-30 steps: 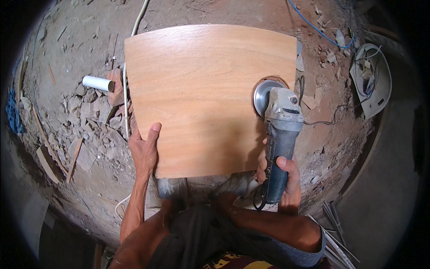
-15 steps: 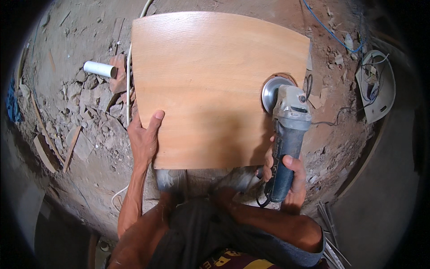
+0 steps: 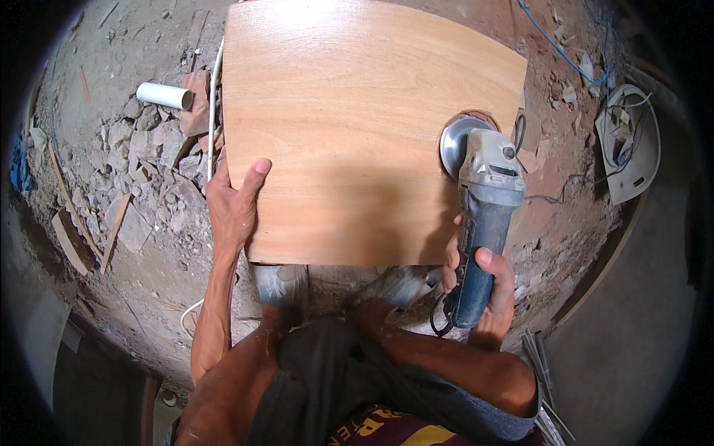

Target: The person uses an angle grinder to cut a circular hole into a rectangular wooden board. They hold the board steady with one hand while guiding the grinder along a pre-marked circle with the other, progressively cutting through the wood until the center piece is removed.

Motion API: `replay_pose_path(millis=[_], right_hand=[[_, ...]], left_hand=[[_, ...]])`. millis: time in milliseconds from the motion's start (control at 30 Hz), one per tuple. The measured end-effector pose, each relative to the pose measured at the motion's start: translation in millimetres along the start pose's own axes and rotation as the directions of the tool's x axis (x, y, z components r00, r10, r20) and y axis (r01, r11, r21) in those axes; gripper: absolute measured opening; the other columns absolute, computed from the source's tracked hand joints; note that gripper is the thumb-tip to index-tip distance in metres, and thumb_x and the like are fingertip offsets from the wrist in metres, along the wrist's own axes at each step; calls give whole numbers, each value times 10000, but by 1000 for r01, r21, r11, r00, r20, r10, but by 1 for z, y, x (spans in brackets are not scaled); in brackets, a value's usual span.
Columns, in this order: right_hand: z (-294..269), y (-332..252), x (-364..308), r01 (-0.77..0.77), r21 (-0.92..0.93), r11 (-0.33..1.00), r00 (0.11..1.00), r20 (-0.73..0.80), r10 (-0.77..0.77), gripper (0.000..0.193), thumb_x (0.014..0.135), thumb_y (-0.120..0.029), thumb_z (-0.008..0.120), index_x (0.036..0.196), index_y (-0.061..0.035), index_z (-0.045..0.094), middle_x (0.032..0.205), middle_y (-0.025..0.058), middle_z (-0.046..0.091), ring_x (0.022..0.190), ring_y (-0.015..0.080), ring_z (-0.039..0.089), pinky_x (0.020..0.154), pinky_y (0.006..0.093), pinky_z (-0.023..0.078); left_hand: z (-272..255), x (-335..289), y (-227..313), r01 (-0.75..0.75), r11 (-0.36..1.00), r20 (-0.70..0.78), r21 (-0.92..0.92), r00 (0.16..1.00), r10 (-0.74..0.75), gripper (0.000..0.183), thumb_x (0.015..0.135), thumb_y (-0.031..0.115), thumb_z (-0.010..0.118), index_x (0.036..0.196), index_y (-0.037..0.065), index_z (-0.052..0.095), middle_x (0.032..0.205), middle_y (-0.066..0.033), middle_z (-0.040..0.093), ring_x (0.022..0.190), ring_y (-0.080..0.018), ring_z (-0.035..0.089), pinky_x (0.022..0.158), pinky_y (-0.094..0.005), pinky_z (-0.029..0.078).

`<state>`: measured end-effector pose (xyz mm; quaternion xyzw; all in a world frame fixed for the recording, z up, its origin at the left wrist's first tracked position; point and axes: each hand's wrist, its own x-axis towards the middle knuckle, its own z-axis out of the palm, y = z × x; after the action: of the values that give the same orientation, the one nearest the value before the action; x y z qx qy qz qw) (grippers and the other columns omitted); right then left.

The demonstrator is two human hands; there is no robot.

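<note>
large sheet of light brown plywood (image 3: 349, 126) lying flat across the middle of the scene, far edge cut off by the top of the picture. pressed at its near left corner by the left hand (image 3: 236, 204), palm flat, fingers spread on the wood, thumb over the edge; nothing clasped. at the right edge, an angle grinder (image 3: 482, 201), grey head and blue body, round metal disc (image 3: 455, 143) touching the plywood's right side; exact contact point hard to make out under the guard. clasped about the blue handle by the right hand (image 3: 487, 286), fingers wrapped tight. black cord looped just near of that hand, its run lost behind the arm. two dusty shoes (image 3: 279, 282) peeking from under the near edge, mostly hidden. beyond the left edge, rubble and broken brick (image 3: 141, 149), a short white pipe (image 3: 163, 95) far left. far right, a white tray with tangled wires (image 3: 628, 145), blurred by the rim.
</note>
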<state>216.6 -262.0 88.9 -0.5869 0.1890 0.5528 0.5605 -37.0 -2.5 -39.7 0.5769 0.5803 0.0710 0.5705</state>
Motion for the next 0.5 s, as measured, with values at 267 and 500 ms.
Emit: replay_pose_path(millis=[267,500], right_hand=[[-2,6,2,41,17,999,999,14,-41,773,870,-299,837,1465,48,487,844,176,656,552,269,664,499,370,570],[-9,11,0,44,29,999,999,18,-45,796,870,-313,841,1482,43,476,844,173,647,559,271,656,511,386,564]], left_hand=[[-5,3,1,-37,999,0,-28,999,37,596,1045,403,822,1349,-100,725,1118,-172,820,970,-197,754,891,-357,610],[-1,5,1,-14,999,6,-45,1000,14,631,1028,421,838,1374,-93,719,1126,-184,821,973,-209,767,893,-362,617]])
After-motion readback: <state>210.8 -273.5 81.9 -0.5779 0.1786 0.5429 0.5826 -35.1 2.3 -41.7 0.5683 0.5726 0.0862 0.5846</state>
